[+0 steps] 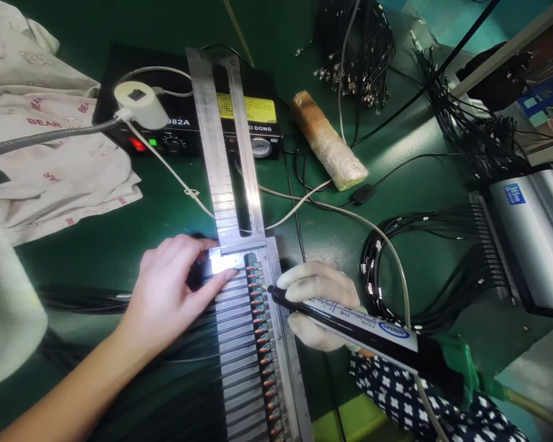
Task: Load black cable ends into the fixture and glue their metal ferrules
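Observation:
My bare left hand [172,294] grips the left edge of a slotted metal jig [291,362], its thumb resting by the topmost cable. Thin black cables [233,325] lie side by side in the jig's slots, their ends showing small coppery and green parts in a row [261,328]. A second slotted metal plate [207,132] overlaps the jig's far end. In my gloved right hand [320,294] is a black dispensing syringe [350,322] with a label and a green fitting at its back. The syringe's tip is beside the cable ends near the top of the row.
Behind is a black dispenser controller [133,132] with lit switches. A white lamp head [142,104] hangs before it on a bendable neck. A wrapped block [329,141], cable bundles [357,49] and a silver lamp unit [529,227] lie right. Printed cloth [50,147] lies left.

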`<control>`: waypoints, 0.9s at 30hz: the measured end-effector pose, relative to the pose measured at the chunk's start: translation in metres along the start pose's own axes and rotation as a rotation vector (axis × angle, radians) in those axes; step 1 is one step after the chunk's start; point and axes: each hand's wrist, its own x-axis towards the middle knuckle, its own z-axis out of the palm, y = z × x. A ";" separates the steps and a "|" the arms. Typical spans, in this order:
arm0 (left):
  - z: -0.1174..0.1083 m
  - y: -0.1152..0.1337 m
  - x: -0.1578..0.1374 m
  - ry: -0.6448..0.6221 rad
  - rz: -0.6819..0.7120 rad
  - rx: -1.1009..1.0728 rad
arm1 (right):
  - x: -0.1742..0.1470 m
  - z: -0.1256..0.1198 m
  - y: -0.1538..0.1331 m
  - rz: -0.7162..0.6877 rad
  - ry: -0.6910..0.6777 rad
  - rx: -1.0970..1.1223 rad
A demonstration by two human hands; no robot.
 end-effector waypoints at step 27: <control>0.005 -0.004 -0.001 0.063 0.030 0.008 | -0.016 -0.003 -0.006 0.025 -0.035 -0.032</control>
